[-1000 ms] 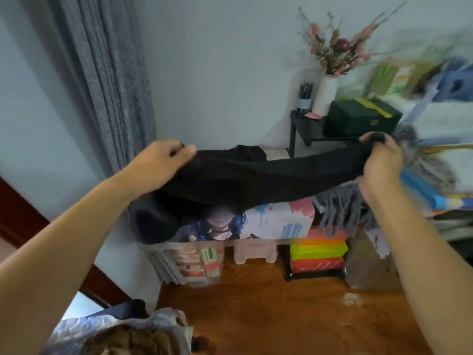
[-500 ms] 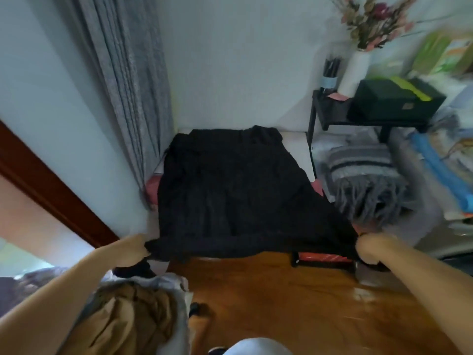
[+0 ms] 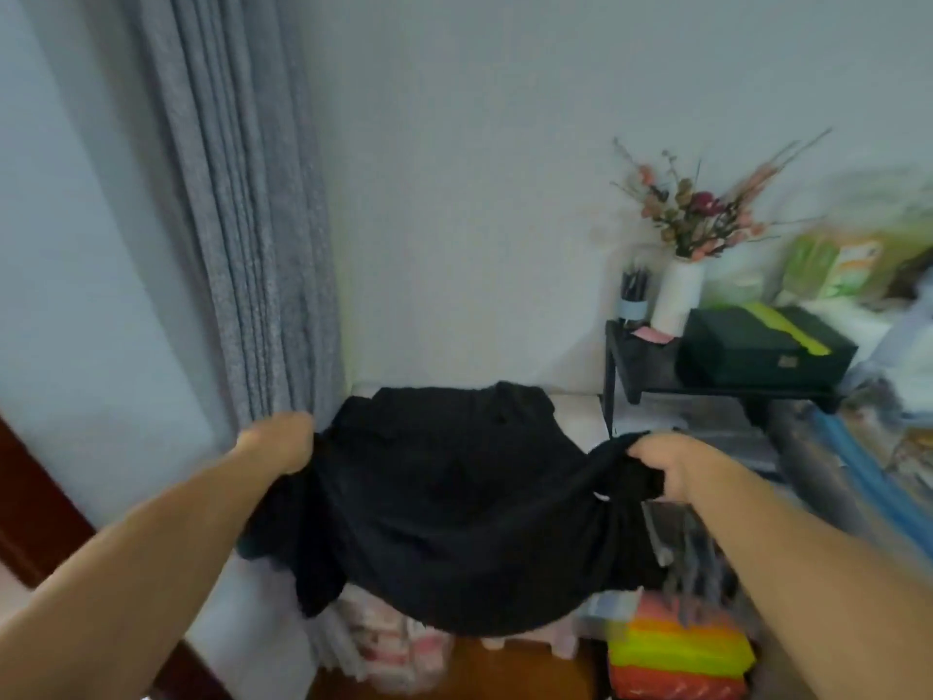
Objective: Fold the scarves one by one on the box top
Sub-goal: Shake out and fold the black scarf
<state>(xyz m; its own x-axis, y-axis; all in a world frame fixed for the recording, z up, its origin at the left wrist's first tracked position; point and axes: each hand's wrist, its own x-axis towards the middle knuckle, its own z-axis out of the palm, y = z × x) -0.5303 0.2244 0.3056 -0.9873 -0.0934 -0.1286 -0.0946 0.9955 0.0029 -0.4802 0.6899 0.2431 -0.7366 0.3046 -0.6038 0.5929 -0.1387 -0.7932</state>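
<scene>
Both hands now higher than half second ago, near edge of black scarf (image 3: 454, 507) lifted off low position toward frame centre, cloth sagging between them. Far part of scarf lies on box top (image 3: 575, 421) at centre. Grey curtain (image 3: 242, 219) fills upper left. Left hand (image 3: 280, 442) grips left corner. Right hand (image 3: 666, 464) clenches bunched right corner. Vase (image 3: 676, 295) upper right.

the black scarf (image 3: 454, 507) covers the box top, so how it lies there cannot be told. the left hand (image 3: 280, 442) hides its own fingers. packets (image 3: 838, 265) at the right edge are blurred.
</scene>
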